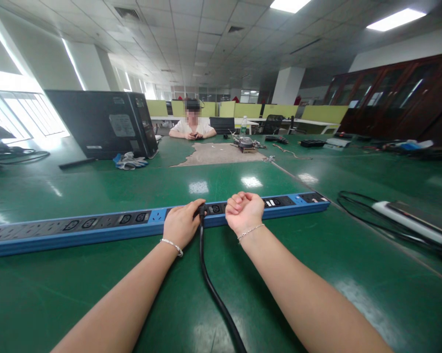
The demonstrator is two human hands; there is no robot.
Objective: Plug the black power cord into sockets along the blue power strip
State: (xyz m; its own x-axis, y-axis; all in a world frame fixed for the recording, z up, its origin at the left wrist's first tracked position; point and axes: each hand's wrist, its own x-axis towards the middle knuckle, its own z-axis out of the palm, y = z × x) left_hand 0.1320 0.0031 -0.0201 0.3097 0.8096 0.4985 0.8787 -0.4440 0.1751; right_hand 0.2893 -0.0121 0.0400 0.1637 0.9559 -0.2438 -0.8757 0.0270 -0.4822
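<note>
A long blue power strip (pixel 158 228) with black socket panels lies across the green table. My left hand (pixel 180 223) rests over it, its fingers closed around a black plug (pixel 202 212) at one of the sockets. Part of the plug is hidden by the fingers, and how deep it sits in the socket cannot be seen. From the plug, a thick black cable (pixel 209 282) runs down towards me. My right hand (pixel 245 212), curled into a fist with the palm side turned up, is over the strip just right of the plug. Nothing shows inside the fist.
Behind the strip stand a black computer case (pixel 112 125) and gloves (pixel 130 161). Across the table (pixel 96 304) sits a person (pixel 193 127) with both hands together. A bottle (pixel 243 126) stands near a metal device (pixel 246 142). To the right lie a white power strip (pixel 412 223) and dark cables.
</note>
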